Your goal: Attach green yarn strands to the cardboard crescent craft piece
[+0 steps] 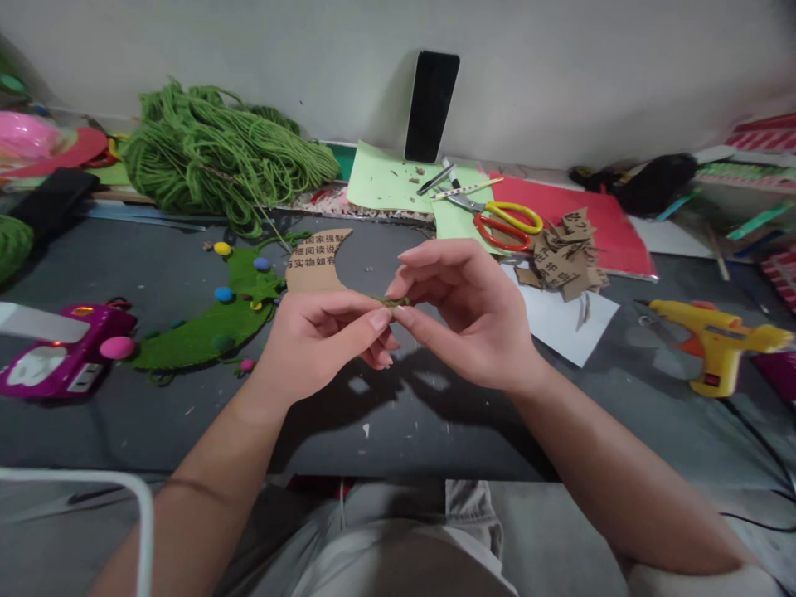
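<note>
My left hand [323, 336] and my right hand [463, 311] meet above the dark table [373, 431], both pinching a short piece of green yarn [393, 302] between thumbs and fingertips. Just behind the left hand lies a cardboard crescent [314, 261], half wrapped in green yarn [205, 327] and dotted with small coloured pompoms. The unwrapped cardboard tip carries printed characters.
A heap of green yarn [217, 153] lies at the back left. A phone [431, 106] leans on the wall. Scissors [501, 222], cardboard scraps [560, 257], green and red paper sit at the back. A yellow glue gun [715, 340] lies right; a pink device [59, 356] left.
</note>
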`<control>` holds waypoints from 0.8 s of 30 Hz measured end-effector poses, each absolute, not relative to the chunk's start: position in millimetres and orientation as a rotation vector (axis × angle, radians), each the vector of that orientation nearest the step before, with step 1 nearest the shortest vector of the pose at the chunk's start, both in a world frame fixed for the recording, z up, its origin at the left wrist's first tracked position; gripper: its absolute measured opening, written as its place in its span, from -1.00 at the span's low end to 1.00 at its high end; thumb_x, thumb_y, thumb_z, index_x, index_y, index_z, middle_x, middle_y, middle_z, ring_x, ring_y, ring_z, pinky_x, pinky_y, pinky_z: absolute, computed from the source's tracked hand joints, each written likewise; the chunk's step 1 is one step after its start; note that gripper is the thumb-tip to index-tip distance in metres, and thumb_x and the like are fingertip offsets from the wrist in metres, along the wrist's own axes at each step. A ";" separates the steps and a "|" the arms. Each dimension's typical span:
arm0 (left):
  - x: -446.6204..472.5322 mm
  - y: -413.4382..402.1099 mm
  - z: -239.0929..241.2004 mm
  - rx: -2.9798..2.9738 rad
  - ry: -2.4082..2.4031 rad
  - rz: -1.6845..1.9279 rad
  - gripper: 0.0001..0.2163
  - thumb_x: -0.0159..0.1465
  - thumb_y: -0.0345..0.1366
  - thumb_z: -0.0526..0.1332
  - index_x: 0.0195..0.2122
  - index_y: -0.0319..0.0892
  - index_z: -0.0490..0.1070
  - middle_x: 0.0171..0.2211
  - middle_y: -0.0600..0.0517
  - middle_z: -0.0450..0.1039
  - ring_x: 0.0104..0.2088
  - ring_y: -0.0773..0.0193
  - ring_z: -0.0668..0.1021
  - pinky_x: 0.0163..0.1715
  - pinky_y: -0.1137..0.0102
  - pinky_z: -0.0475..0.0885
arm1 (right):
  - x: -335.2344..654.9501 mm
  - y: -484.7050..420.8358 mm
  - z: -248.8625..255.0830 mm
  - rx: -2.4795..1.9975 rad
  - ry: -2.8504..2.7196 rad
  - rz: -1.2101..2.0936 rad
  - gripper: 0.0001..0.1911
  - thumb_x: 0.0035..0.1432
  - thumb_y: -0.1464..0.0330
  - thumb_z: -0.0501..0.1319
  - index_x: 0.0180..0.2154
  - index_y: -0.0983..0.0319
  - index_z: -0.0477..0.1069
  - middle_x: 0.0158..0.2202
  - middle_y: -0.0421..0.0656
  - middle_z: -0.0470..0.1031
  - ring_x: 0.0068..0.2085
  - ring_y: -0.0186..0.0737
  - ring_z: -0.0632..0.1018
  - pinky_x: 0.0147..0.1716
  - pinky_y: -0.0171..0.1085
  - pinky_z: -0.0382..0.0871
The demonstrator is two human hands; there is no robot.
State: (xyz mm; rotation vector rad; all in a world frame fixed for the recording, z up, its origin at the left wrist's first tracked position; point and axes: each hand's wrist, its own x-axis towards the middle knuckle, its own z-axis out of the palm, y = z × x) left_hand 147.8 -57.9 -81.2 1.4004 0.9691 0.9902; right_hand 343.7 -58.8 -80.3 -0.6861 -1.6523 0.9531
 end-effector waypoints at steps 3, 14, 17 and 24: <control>148.0 -57.7 -80.8 1.410 0.973 0.994 -0.79 0.26 -0.16 0.38 -0.33 -0.23 0.66 -0.52 -0.01 0.62 -0.63 0.30 0.60 -0.56 0.45 0.62 | 344.1 -58.6 -80.5 -0.703 -1.655 0.962 -0.60 0.26 0.27 0.38 0.08 0.15 0.37 -0.12 -0.11 0.52 -0.08 -0.20 0.61 -0.06 -0.15 0.62; 147.3 -57.6 -82.7 1.379 0.925 0.991 -0.80 0.26 -0.17 0.39 -0.28 -0.22 0.67 -0.50 -0.02 0.62 -0.61 0.30 0.61 -0.54 0.42 0.63 | 343.6 -58.9 -79.5 -0.686 -1.634 0.977 -0.62 0.26 0.31 0.37 0.07 0.14 0.37 -0.13 -0.12 0.52 -0.08 -0.20 0.60 -0.05 -0.14 0.62; 146.8 -58.2 -83.7 1.370 0.913 0.995 -0.81 0.26 -0.17 0.39 -0.26 -0.21 0.68 -0.49 -0.02 0.63 -0.60 0.29 0.62 -0.52 0.41 0.64 | 343.4 -58.3 -78.7 -0.675 -1.623 0.982 -0.62 0.25 0.33 0.38 0.07 0.13 0.37 -0.14 -0.13 0.52 -0.08 -0.20 0.60 -0.05 -0.14 0.62; 146.7 -58.5 -85.2 1.365 0.908 0.995 -0.81 0.26 -0.18 0.39 -0.30 -0.21 0.67 -0.49 -0.01 0.63 -0.58 0.28 0.63 -0.51 0.41 0.65 | 344.3 -58.7 -79.0 -0.658 -1.650 0.973 -0.62 0.26 0.33 0.37 0.08 0.15 0.37 -0.13 -0.11 0.52 -0.09 -0.22 0.60 -0.05 -0.15 0.62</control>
